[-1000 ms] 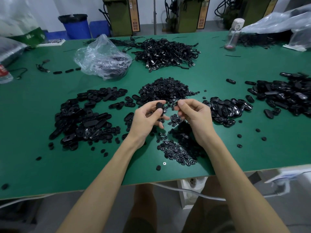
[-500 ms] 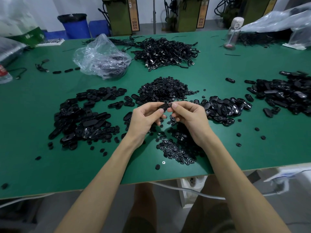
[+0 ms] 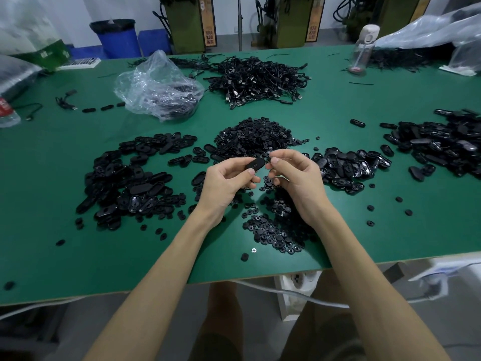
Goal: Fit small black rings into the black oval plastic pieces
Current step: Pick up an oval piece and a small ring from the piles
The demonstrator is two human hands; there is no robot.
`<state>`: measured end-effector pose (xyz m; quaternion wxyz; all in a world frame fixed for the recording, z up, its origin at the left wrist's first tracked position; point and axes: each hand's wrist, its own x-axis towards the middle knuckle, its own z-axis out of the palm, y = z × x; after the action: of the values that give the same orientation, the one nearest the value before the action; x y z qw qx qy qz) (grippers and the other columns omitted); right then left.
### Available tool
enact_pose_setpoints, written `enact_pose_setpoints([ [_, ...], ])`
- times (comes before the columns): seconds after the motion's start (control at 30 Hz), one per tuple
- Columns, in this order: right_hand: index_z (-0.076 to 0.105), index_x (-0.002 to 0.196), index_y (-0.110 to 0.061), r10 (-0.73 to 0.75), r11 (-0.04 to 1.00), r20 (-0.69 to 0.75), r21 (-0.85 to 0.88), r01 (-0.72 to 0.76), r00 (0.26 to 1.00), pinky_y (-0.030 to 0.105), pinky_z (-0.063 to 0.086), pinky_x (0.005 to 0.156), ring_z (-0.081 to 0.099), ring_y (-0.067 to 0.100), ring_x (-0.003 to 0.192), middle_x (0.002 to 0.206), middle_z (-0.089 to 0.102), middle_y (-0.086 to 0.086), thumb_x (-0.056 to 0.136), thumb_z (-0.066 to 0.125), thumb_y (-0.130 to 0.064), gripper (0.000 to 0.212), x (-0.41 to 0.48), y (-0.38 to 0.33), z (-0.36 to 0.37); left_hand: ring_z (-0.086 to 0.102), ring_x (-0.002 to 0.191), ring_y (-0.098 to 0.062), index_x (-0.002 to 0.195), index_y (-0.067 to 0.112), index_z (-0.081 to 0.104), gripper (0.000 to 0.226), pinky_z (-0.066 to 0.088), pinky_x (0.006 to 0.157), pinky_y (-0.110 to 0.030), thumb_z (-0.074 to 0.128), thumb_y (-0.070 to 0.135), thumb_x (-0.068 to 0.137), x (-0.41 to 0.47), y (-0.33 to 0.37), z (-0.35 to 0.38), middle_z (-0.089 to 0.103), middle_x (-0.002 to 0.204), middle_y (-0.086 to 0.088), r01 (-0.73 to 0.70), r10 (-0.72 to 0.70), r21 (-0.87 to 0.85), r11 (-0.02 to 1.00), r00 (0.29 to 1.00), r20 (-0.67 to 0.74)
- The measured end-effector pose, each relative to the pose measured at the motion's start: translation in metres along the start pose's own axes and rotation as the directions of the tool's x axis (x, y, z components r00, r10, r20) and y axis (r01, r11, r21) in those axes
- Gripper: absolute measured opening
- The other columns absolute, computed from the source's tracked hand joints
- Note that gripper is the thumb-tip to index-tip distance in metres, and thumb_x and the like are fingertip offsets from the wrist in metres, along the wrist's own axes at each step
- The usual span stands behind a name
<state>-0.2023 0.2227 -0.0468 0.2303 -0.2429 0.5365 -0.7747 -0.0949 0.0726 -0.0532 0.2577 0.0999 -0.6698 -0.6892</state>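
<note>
My left hand [image 3: 229,181] pinches a black oval plastic piece [image 3: 255,163] above the table's middle, held almost level. My right hand [image 3: 294,175] sits just to its right, thumb and forefinger pressed together at the oval's right end; whether a small ring is between them I cannot tell. A heap of small black rings [image 3: 260,138] lies behind the hands and a flatter patch of rings [image 3: 273,233] lies in front of them. Oval pieces are heaped at the left [image 3: 130,178], at the right [image 3: 346,168] and at the far right [image 3: 442,144].
On the green table [image 3: 65,256] a crumpled clear plastic bag [image 3: 156,87] and a tangle of black cables [image 3: 257,79] sit at the back. A drink bottle [image 3: 363,48] stands back right. Loose rings dot the right side. The table's near edge runs under my forearms.
Both hands have come together around the oval piece; my right fingertips moved left to its end, and the oval has tipped from upright to nearly level.
</note>
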Motion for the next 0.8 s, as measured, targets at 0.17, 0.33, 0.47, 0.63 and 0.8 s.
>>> enact_pose_setpoints([
  [0.17, 0.079, 0.110, -0.012, -0.018, 0.998, 0.037, -0.054, 0.020, 0.999, 0.025, 0.053, 0.070, 0.066, 0.017, 0.077, 0.092, 0.076, 0.009, 0.097, 0.067, -0.007, 0.018, -0.0004, 0.0003, -0.0007, 0.076, 0.082, -0.020, 0.112, 0.012, 0.075, 0.023, 0.059, 0.075, -0.025, 0.070, -0.002, 0.094, -0.0006, 0.0007, 0.0005, 0.079, 0.091, -0.010, -0.011, 0.011, 0.002, 1.000, 1.000, 0.007],
  [0.33, 0.075, 0.105, -0.006, -0.022, 0.999, 0.048, 0.025, 0.021, 0.999, 0.027, 0.059, 0.074, 0.075, 0.022, 0.080, 0.103, 0.078, 0.020, 0.092, 0.074, -0.004, 0.014, -0.0012, -0.0011, 0.0024, 0.077, 0.086, -0.024, 0.111, 0.007, 0.073, 0.021, 0.060, 0.074, -0.027, 0.073, -0.001, 0.093, -0.0008, 0.0006, 0.0008, 0.079, 0.096, -0.011, -0.015, 0.015, 0.004, 1.000, 1.000, -0.003],
  [0.47, 0.070, 0.102, -0.006, -0.039, 0.999, 0.055, 0.031, 0.038, 0.998, 0.028, 0.060, 0.073, 0.077, 0.026, 0.085, 0.107, 0.077, 0.021, 0.092, 0.075, -0.005, 0.012, -0.0019, -0.0014, 0.0032, 0.078, 0.085, -0.025, 0.110, 0.005, 0.072, 0.019, 0.061, 0.078, -0.028, 0.077, 0.007, 0.092, -0.0008, -0.0003, 0.0003, 0.080, 0.094, -0.008, 0.005, -0.004, 0.016, 1.000, 0.999, -0.037],
  [0.63, 0.078, 0.096, -0.013, -0.080, 0.988, 0.024, -0.128, 0.083, 0.996, 0.022, 0.052, 0.067, 0.063, 0.010, 0.073, 0.085, 0.074, -0.002, 0.090, 0.079, -0.011, 0.006, -0.0016, -0.0006, 0.0021, 0.079, 0.089, -0.029, 0.109, 0.002, 0.072, 0.021, 0.061, 0.081, -0.027, 0.078, 0.012, 0.092, -0.0027, 0.0008, 0.0021, 0.079, 0.092, -0.016, 0.019, -0.019, -0.012, 1.000, 1.000, -0.014],
  [0.8, 0.079, 0.094, -0.012, -0.127, 0.962, -0.023, -0.246, 0.118, 0.992, 0.020, 0.052, 0.066, 0.066, 0.009, 0.073, 0.081, 0.075, -0.002, 0.090, 0.080, -0.010, 0.005, -0.0025, 0.0012, 0.0039, 0.078, 0.081, -0.032, 0.110, 0.000, 0.071, 0.019, 0.063, 0.074, -0.031, 0.076, 0.011, 0.094, -0.0028, 0.0026, 0.0028, 0.078, 0.089, -0.018, 0.020, -0.021, -0.020, 1.000, 1.000, -0.005],
])
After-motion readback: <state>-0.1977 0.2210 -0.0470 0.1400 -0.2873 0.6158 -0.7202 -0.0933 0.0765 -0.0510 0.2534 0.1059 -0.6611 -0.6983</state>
